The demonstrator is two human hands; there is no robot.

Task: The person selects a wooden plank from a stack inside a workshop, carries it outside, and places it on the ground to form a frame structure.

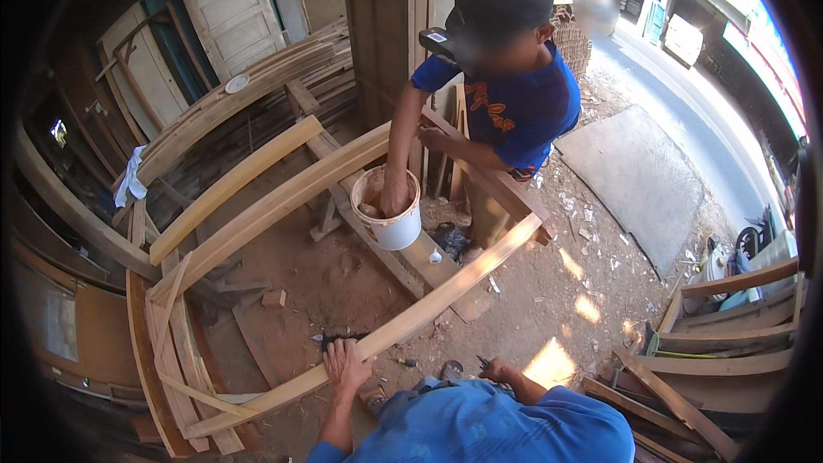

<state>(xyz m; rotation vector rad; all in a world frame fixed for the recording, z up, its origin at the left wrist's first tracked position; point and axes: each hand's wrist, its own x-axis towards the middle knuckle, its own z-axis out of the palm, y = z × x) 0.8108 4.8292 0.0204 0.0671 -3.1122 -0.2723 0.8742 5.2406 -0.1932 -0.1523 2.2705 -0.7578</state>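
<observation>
A wooden door-frame-like assembly (480,270) lies raised in front of me, its near pale beam running from lower left to upper right. My left hand (345,366) grips this beam near its middle, fingers curled over the far edge. A black scrap-like thing (329,340) shows just past those fingertips; whether I touch it cannot be told. Low on the right, close to my blue shirt, my right hand (506,370) is closed around a small dark object (485,363) whose kind is unclear. Across the frame, a co-worker has one hand inside a white bucket (396,234).
The co-worker (523,77), in a dark cap and blue shirt, stands at the far side, other hand by the frame's far end. A second long beam (283,206) and a support plank (437,270) lie across. Wood pieces (729,360) are stacked at right; old doors (230,9) lean behind.
</observation>
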